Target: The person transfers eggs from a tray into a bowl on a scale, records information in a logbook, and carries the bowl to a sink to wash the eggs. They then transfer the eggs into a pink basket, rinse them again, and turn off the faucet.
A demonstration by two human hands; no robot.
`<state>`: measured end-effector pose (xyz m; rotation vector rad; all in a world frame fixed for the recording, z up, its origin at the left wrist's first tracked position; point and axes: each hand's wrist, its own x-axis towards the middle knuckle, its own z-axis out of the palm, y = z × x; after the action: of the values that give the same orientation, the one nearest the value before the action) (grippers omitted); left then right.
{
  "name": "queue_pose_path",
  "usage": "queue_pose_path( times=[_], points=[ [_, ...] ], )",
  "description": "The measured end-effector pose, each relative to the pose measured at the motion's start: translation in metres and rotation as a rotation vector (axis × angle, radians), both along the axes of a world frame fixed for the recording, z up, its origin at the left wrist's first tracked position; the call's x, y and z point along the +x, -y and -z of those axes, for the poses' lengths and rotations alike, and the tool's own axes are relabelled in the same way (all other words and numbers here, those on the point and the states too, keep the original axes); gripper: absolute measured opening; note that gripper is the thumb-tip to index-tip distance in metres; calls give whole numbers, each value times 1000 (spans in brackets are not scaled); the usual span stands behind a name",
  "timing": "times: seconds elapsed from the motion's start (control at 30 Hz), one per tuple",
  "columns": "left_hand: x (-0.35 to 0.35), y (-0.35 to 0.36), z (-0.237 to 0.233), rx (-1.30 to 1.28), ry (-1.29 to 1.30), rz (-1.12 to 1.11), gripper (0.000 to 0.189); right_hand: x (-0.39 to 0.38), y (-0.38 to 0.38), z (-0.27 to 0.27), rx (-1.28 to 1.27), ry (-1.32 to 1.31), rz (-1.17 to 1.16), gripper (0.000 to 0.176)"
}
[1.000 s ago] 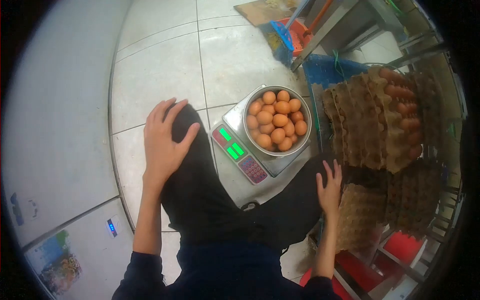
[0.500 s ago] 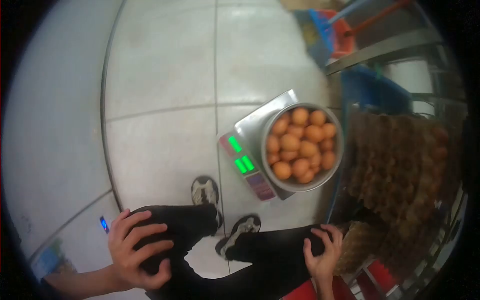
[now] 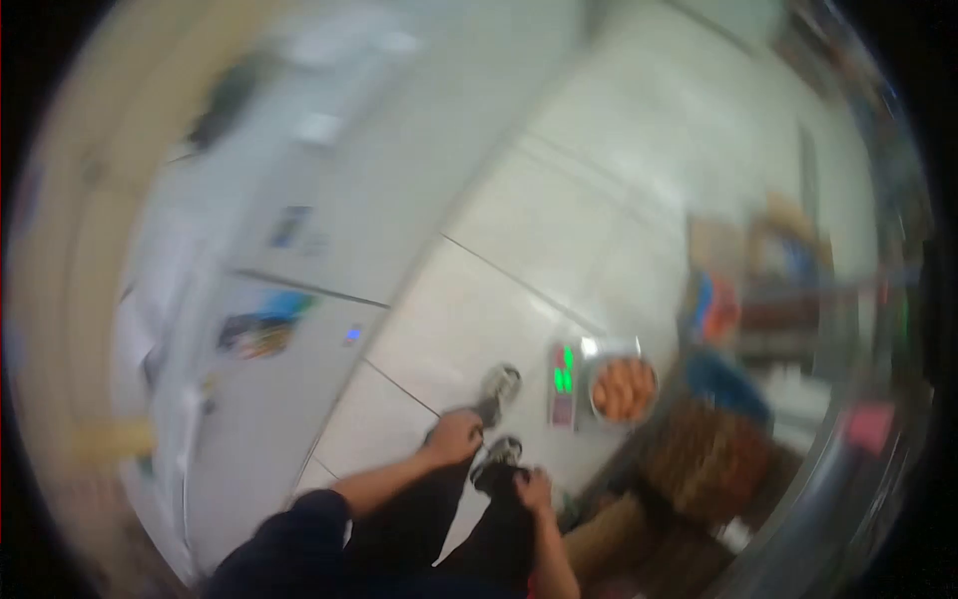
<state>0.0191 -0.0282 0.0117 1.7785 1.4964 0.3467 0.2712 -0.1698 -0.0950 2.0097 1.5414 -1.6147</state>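
The black-trousered knees [image 3: 469,489] of the person sit low in the view, just left of centre, and both hands rest on them. The left hand [image 3: 454,436] lies on top of the left knee, at the end of a bare forearm that comes out of a dark blue sleeve [image 3: 289,544]. The right hand [image 3: 534,489] rests on the right knee just beside it. The whole picture is smeared by motion, so I cannot tell how far the fingers of either hand are spread or curled; neither hand shows anything in it but the trouser cloth beneath.

Just beyond the hands, two grey-and-black shoes [image 3: 499,382] stand on the white tiled floor [image 3: 469,309]. Near the shoes, to the right, is a flat steel weighing scale [image 3: 564,384] with a glowing green display, and on it stands a round metal bowl [image 3: 639,364] filled with brown eggs [image 3: 624,389]. Further right are stacked brown cardboard egg trays [image 3: 704,454] and something blue [image 3: 726,384], too blurred to name. A white cabinet [image 3: 259,399] with a colourful sticker stands along the left.
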Motion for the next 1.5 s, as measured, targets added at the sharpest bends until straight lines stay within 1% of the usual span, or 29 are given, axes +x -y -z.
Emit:
queue_pose_path(
  times=[0.03, 0.07, 0.1, 0.13, 0.17, 0.2, 0.23, 0.3, 0.4, 0.47, 0.57, 0.6, 0.63, 0.67, 0.7, 0.73, 0.77, 0.8, 0.87, 0.9, 0.97, 1.03, 1.1, 1.17, 1.2, 1.23, 1.33, 1.4, 1.5],
  points=[
    [-17, 41, 6, -141, -221, -7, 33, -10, 15, -10, 58, -30, -231, 72],
    [-24, 86, -3, -79, -320, -146, 44, -21, 40, 1, 96, -13, -344, 76],
    [-31, 108, -45, -102, -305, -197, 50, -35, 32, -36, 34, 27, -551, 71],
    [-37, 126, -74, -207, -338, -250, 48, -44, 41, -25, -42, 14, -824, 65],
    [-52, 145, -86, -275, -219, -238, 41, -46, 56, 2, -92, -242, -833, 61],
    [-66, 160, -106, -320, -145, -236, 33, -39, 97, 68, 9, -410, -802, 57],
    [-92, 175, -111, -248, -35, -159, 33, -49, 75, 30, -18, -447, -736, 56],
    [-121, 175, -192, -339, 131, -200, 45, -53, 37, -26, -21, -418, -606, 54],
    [-183, 199, -180, -405, 105, -522, 39, -44, 8, -68, 2, -361, -544, 50],
    [-239, 210, -167, -461, -60, -505, 36, -45, -4, -89, 19, -314, -553, 48],
    [-306, 222, -96, -595, 447, -1151, 32, -53, -28, -118, 52, -205, -675, 42],
    [-302, 217, -116, -589, 565, -1250, 30, -52, -39, -135, 51, -160, -753, 38],
    [-310, 205, -129, -617, 556, -1184, 25, -64, -56, -155, -7, -135, -707, 40],
    [-317, 214, -102, -641, 626, -1137, 26, -73, -64, -171, 4, -100, -549, 37],
    [-305, 197, -164, -537, 693, -1087, 27, -87, -91, -185, -33, -161, -636, 35],
    [-298, 176, -224, -381, 689, -1053, 29, -110, -107, -208, 76, -174, -612, 32],
    [-298, 165, -232, -399, 766, -1130, 31, -135, -123, -230, 194, -192, -570, 31],
    [-305, 152, -242, -292, 861, -1015, 26, -161, -137, -248, 319, -218, -505, 29],
    [-307, 132, -252, -295, 967, -1147, 22, -217, -164, -287, 383, -216, -457, 21],
    [-310, 119, -256, -242, 977, -1159, 23, -247, -176, -305, 455, -328, -416, 19],
    [-320, 93, -266, -11, 918, -1249, 23, -308, -207, -349, 565, -427, -368, 17],
    [-350, 75, -280, 259, 405, -1382, 15, -371, -234, -393, 660, -436, -446, 17],
    [-395, 71, -261, 644, -144, -1640, 6, -438, -257, -424, 752, -535, -561, 17],
    [-455, 80, -269, 580, -353, -1998, 8, -516, -270, -448, 799, -700, -655, 17],
    [-480, 85, -275, 554, -523, -2055, 9, -558, -275, -454, 918, -808, -730, 18],
    [-507, 90, -278, 530, -704, -2103, 9, -599, -278, -463, 822, -753, -816, 21],
    [-560, 102, -266, 328, -770, -2027, 20, -717, -298, -447, 1176, -748, -1126, 34],
    [-573, 102, -267, 230, -783, -1957, 26, -769, -315, -452, 1104, -699, -1393, 38],
    [-573, 95, -278, 112, -816, -1945, 32, -818, -344, -438, 1153, -935, -1873, 38]
  ],
)
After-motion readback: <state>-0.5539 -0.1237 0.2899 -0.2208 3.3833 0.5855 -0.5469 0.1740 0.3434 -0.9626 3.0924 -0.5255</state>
